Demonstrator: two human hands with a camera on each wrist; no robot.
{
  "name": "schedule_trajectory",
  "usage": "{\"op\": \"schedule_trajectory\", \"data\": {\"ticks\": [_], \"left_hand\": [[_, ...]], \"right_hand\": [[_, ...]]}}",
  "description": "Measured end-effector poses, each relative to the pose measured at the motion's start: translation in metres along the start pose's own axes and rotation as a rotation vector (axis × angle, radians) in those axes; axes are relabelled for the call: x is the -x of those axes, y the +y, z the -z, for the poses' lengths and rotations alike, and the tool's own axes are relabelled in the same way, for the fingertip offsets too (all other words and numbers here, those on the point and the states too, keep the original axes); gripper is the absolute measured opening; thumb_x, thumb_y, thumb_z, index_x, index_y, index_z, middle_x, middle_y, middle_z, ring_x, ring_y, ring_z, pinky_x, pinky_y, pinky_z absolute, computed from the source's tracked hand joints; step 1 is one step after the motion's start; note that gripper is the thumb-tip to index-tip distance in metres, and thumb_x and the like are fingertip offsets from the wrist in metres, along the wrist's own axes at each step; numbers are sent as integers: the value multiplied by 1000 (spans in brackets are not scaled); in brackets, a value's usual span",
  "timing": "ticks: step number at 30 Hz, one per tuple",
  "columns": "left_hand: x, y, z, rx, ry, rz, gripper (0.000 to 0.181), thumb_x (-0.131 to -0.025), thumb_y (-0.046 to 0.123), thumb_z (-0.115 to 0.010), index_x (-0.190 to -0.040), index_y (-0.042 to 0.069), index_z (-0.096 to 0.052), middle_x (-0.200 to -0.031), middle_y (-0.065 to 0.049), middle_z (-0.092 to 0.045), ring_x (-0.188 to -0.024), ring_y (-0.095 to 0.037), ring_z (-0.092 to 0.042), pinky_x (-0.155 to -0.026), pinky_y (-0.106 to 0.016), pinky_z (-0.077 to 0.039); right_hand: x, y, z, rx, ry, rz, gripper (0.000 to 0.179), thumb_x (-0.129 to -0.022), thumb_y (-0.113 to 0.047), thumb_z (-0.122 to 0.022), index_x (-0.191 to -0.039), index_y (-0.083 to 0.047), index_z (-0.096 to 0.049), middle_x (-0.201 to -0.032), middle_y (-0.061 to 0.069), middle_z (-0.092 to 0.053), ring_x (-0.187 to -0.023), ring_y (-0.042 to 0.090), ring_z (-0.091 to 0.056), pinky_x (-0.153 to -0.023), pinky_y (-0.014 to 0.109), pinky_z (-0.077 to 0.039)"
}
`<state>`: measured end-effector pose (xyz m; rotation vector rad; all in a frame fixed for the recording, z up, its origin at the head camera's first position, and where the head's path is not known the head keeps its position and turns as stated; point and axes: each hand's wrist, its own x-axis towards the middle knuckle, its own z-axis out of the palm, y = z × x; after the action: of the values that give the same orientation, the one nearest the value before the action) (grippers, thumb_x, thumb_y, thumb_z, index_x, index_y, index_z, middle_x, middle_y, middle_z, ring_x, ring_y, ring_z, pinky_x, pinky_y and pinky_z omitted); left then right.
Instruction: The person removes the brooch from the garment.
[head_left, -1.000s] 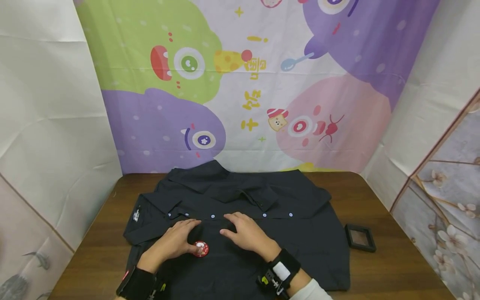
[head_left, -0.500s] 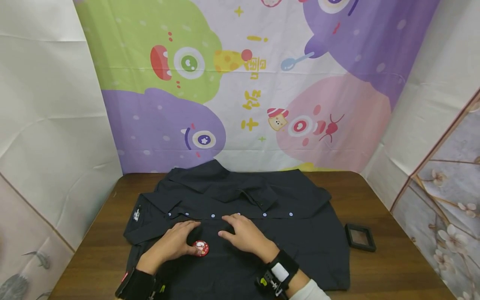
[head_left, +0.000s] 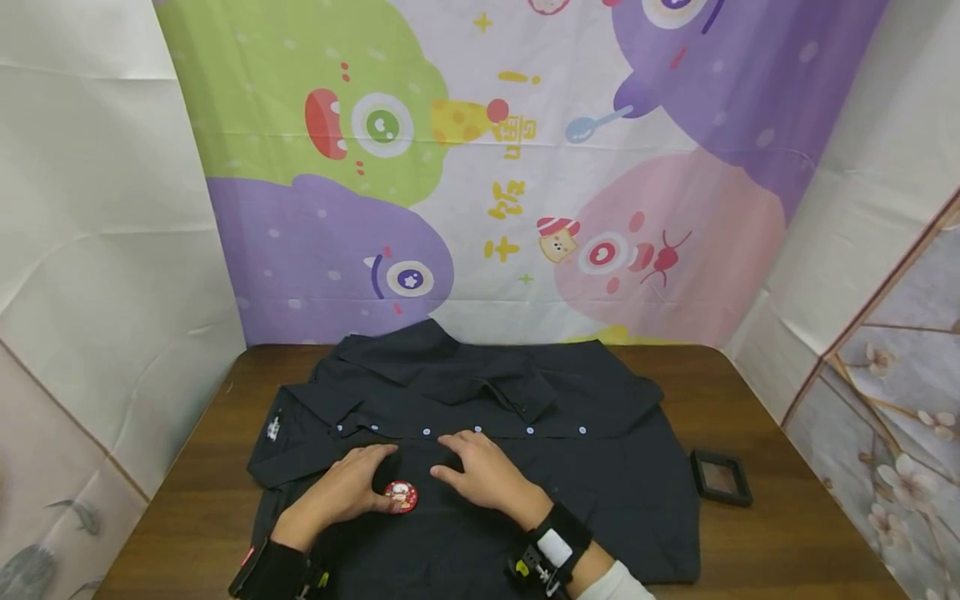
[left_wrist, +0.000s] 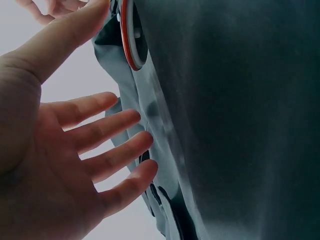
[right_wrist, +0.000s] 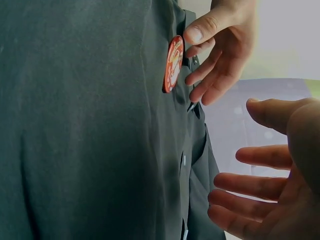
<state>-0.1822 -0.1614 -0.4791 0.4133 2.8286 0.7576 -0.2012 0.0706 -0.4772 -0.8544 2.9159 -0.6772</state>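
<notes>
A black shirt [head_left: 600, 492] lies spread on the wooden table, its row of white buttons running across it. On its front sits a round red badge [head_left: 403, 497] with a printed picture; the left wrist view catches the badge [left_wrist: 129, 35] edge-on, its pale back partly showing. My left hand [head_left: 347, 483] is beside the badge with fingers spread, the thumb tip at its left edge; whether it touches cannot be told. My right hand [head_left: 483, 473] hovers over the shirt right of the badge, fingers loosely extended and holding nothing.
A small black square frame [head_left: 722, 477] lies right of the shirt on the brown table [head_left: 787, 542]. Behind the table hangs a cartoon-printed cloth [head_left: 495, 167], with pale sheets at both sides.
My right hand has drifted slightly left, toward the badge. The left hand has hardly moved, and the badge and shirt stay in place.
</notes>
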Motion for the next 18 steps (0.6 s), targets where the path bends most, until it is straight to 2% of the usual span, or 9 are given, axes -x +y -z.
{"op": "schedule_trajectory", "data": {"ticks": [4,18], "left_hand": [[-1,0,0,-5,-16,4,85,-68,36,-88,-136,2,-52,-138,-18,-55,-129,-40,-48,-105,-59,-39],[-2,-3,0,5,-57,38,86,-67,37,-88,-137,3,-51,-139,-18,-54,-130,-40,-47,-106,-58,-38]], "right_hand": [[0,1,-2,9,-2,16,50,-95,-42,-60,-133,-10,-59,-125,7,-63,-118,22,-59,-100,39,-48],[-1,-4,-8,6,-27,12,49,-94,-42,-61,-131,-10,-60,-124,6,-64,-116,21,-59,-100,39,-48]]}}
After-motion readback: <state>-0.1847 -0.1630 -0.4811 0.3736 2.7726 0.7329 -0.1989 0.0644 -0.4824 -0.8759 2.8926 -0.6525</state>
